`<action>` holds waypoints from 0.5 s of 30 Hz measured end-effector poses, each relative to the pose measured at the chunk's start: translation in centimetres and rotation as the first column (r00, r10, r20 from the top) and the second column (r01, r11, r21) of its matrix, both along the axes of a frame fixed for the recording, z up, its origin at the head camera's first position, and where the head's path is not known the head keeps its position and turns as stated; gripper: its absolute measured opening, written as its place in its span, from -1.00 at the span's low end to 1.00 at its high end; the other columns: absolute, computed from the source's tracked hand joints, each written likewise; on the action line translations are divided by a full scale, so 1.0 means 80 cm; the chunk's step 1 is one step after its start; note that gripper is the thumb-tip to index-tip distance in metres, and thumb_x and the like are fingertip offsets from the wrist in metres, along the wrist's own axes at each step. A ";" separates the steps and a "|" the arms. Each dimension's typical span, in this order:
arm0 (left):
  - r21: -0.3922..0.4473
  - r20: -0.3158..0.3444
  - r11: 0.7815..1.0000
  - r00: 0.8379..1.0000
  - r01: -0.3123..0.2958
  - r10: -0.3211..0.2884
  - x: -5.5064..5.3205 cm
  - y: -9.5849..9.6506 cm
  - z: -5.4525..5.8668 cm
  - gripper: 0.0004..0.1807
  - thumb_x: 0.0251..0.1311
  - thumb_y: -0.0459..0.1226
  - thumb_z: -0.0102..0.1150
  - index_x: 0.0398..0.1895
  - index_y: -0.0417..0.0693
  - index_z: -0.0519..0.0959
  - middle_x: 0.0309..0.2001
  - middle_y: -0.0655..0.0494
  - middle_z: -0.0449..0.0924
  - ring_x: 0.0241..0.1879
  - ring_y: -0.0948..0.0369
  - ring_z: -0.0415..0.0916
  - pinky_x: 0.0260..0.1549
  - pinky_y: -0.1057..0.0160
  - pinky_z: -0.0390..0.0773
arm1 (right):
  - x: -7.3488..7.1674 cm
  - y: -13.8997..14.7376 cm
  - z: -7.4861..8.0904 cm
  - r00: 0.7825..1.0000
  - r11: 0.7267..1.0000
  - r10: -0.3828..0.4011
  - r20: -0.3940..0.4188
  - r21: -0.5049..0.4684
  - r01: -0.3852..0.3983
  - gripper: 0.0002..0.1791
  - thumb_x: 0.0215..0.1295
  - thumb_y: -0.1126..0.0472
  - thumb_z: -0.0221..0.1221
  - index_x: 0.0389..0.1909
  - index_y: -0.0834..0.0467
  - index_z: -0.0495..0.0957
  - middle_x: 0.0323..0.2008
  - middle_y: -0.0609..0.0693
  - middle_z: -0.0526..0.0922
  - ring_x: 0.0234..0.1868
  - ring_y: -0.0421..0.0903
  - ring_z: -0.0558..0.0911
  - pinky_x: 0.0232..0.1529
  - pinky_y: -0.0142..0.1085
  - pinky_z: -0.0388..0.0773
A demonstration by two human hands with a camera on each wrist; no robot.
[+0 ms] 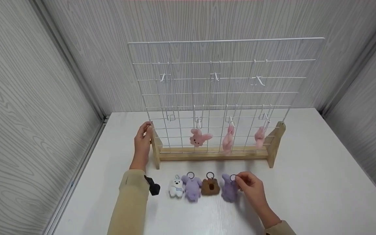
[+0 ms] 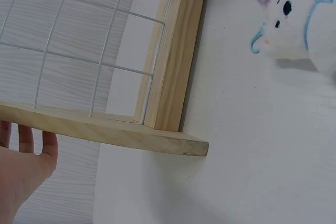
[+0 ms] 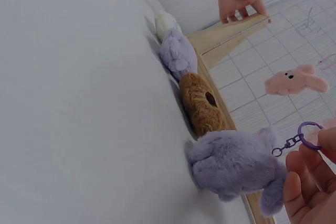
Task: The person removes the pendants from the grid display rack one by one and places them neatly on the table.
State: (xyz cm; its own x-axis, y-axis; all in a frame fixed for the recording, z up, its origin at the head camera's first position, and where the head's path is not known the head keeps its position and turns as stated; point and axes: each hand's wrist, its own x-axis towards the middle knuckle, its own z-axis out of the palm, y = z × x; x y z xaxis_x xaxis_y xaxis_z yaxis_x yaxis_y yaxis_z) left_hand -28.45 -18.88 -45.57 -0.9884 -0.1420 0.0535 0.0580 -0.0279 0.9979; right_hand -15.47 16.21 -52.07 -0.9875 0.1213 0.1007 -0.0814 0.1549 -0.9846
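Purple toy (image 1: 229,192), 1 of 2: right end of row, beside brown toy (image 1: 205,188); ring (image 3: 300,132) pinched by right hand (image 1: 251,189). Left hand (image 1: 142,141): fingers curled against wooden stand (image 1: 214,157). Step, apparently: pick-up. Next move: calls for lifting ring to 1 bare hook (image 1: 216,77).

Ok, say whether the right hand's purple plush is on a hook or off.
Off: the right hand pinches its ring, and the purple plush is in front of the rack.

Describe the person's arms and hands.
Long beige sleeves cover both forearms. A small, angular black device sits at the left cuff. The left hand and right hand wear no gloves.
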 end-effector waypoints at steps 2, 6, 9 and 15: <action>-0.006 0.000 1.000 1.000 -0.001 0.001 0.001 0.000 0.002 -0.53 0.42 -0.12 -0.16 0.33 -0.03 0.24 0.32 -0.03 0.11 0.24 0.07 0.16 0.14 0.02 0.27 | -0.007 0.003 -0.009 1.000 1.000 0.009 0.004 -0.010 -0.009 -0.92 0.21 0.39 0.19 -0.30 0.35 0.55 -0.41 0.24 0.55 -0.44 0.10 0.53 -0.46 -0.28 0.55; -0.009 0.007 1.000 1.000 -0.010 0.010 0.002 0.001 0.004 -0.55 0.41 -0.12 -0.15 0.31 0.00 0.27 0.31 -0.03 0.14 0.22 0.08 0.18 0.14 0.03 0.28 | -0.021 0.010 -0.030 0.999 0.999 0.034 -0.009 -0.006 -0.034 -0.88 0.22 0.36 0.20 -0.29 0.36 0.54 -0.42 0.21 0.56 -0.46 -0.04 0.52 -0.47 -0.28 0.54; -0.002 0.006 1.000 1.000 -0.011 0.011 0.002 0.002 0.004 -0.56 0.41 -0.12 -0.15 0.31 0.00 0.27 0.30 -0.03 0.14 0.22 0.07 0.18 0.13 0.02 0.28 | -0.029 0.014 -0.036 0.999 0.999 0.036 -0.002 0.002 -0.036 -0.86 0.22 0.32 0.22 -0.28 0.33 0.55 -0.41 0.18 0.57 -0.45 -0.06 0.52 -0.46 -0.28 0.56; -0.005 -0.004 1.000 1.000 -0.006 0.006 -0.001 0.000 -0.002 -0.54 0.41 -0.09 -0.15 0.32 0.01 0.26 0.30 -0.02 0.13 0.22 0.07 0.19 0.12 0.02 0.29 | -0.037 0.013 -0.018 0.999 0.999 0.051 0.015 -0.011 -0.051 -0.90 0.20 0.39 0.21 -0.30 0.37 0.56 -0.39 0.24 0.57 -0.38 0.14 0.52 -0.45 -0.26 0.54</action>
State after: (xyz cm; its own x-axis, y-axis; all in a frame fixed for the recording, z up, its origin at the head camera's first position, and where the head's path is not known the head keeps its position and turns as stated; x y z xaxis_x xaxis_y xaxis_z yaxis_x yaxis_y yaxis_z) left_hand -28.52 -18.87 -45.75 -0.9874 -0.1475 0.0577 0.0617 -0.0223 0.9978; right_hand -18.39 17.26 -53.54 -0.9938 0.0720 0.0845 -0.0738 0.1400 -0.9874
